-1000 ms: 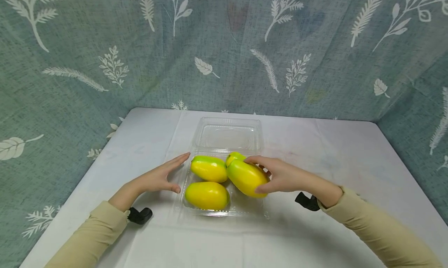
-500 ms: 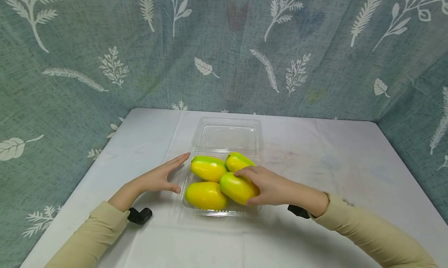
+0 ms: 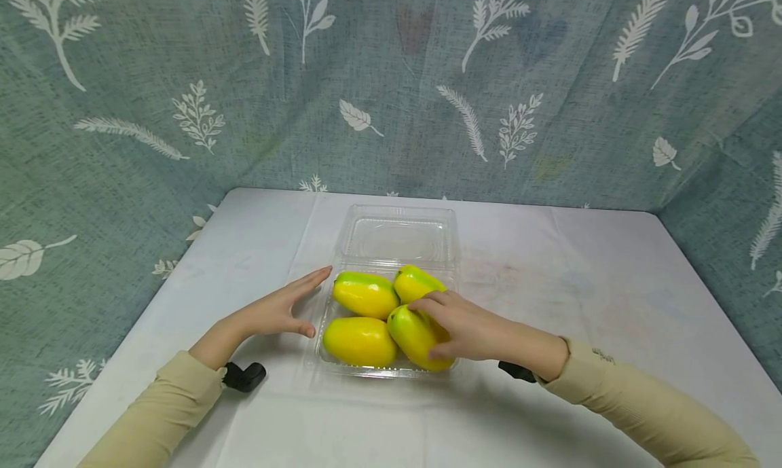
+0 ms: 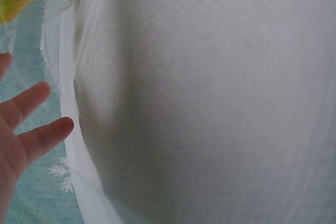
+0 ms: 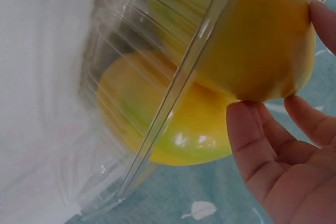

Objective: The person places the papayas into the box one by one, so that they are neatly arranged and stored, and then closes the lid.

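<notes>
A clear plastic clamshell box [image 3: 391, 371] lies open on the table, its lid [image 3: 400, 237] folded back to the far side. Inside sit several yellow-green papayas: one back left [image 3: 365, 294], one front left [image 3: 359, 342], one back right [image 3: 417, 282] and one front right [image 3: 417, 337]. My right hand [image 3: 467, 327] grips the front-right papaya, fingertips [image 5: 245, 121] and thumb touching its surface. At the box's left side my left hand [image 3: 277, 310] is spread with thumb and fingers apart, holding nothing. The left wrist view shows its fingers [image 4: 47, 136] near the box edge.
The table [image 3: 586, 278] wears a white cloth. A green-grey curtain [image 3: 391, 115] with white leaf prints stands behind and at both sides. Black wrist mounts show under the left wrist [image 3: 244, 377] and the right wrist [image 3: 516, 370].
My right hand has moved left and nearer with its papaya, from over the back-right one down to the front-right corner, where the papaya turned slightly. My left hand has stayed still.
</notes>
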`<state>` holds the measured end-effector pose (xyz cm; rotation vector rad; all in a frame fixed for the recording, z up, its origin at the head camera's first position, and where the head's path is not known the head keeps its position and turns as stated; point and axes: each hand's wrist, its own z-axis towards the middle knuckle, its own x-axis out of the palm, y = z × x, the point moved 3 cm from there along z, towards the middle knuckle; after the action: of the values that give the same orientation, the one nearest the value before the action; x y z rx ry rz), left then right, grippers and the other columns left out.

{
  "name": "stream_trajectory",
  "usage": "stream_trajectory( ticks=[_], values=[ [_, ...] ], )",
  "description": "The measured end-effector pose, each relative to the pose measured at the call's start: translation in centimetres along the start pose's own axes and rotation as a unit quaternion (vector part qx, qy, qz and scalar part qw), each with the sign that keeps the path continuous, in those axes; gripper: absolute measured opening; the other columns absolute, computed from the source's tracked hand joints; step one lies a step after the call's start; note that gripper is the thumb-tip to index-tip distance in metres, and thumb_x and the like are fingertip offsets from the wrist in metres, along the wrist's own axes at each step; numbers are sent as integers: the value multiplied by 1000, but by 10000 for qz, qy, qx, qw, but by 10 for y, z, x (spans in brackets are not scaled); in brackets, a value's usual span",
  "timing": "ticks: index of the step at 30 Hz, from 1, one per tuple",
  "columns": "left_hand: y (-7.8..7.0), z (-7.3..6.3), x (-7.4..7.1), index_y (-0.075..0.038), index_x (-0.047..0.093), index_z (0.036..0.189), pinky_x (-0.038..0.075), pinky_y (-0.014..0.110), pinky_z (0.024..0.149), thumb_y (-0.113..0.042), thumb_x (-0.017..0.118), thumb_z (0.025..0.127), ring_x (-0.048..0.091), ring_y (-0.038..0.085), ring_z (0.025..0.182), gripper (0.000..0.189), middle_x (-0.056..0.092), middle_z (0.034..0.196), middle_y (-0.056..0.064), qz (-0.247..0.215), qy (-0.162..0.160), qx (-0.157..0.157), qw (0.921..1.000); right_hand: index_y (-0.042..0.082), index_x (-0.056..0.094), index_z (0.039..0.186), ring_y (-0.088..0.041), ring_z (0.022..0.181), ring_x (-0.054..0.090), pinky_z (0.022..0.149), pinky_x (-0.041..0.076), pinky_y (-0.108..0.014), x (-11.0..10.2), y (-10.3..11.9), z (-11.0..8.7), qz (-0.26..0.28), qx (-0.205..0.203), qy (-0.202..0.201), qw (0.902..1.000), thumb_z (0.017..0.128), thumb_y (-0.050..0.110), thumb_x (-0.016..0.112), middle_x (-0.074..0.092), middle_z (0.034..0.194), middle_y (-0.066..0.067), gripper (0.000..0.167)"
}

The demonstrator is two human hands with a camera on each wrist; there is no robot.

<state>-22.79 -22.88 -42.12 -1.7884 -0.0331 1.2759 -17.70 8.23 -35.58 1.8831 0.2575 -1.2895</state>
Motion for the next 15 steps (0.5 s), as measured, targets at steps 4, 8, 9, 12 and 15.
stream_trajectory(
  ticks=[4,8,9,12,15],
  values=[
    [-1,0,0,-15,13,148,21,62,103,-59,70,66,15,38,137,109,11,154,10,-26,17,-49,10000,9,46,128,-21,115,43,100,38,-40,2,0,2,21,152,99,9998,76,14,74,48,127,-6,59],
    [-2,0,0,-15,13,148,21,62,103,-59,70,66,15,38,137,109,11,154,11,-24,16,-76,10000,9,46,127,-20,113,45,99,40,-38,3,1,4,-122,209,141,9996,76,13,74,50,124,-5,59],
    [-2,0,0,-15,13,148,21,62,103,-59,70,66,15,38,137,109,11,154,11,-23,18,-75,10000,8,46,127,-20,112,45,98,40,-37,3,2,4,-150,210,142,9996,76,13,75,50,124,-5,59],
    [-2,0,0,-14,13,148,21,62,103,-60,69,66,15,38,137,109,11,154,11,-14,17,-52,10000,7,46,126,-20,111,46,98,41,-36,4,2,5,-253,208,158,9993,75,12,75,51,122,-5,59],
    [-2,0,0,-13,13,148,21,62,103,-60,69,66,15,39,137,109,11,154,11,-3,17,-48,10000,6,46,126,-20,111,47,97,42,-35,6,3,5,-373,194,168,9990,75,12,75,51,121,-6,59]
  ],
)
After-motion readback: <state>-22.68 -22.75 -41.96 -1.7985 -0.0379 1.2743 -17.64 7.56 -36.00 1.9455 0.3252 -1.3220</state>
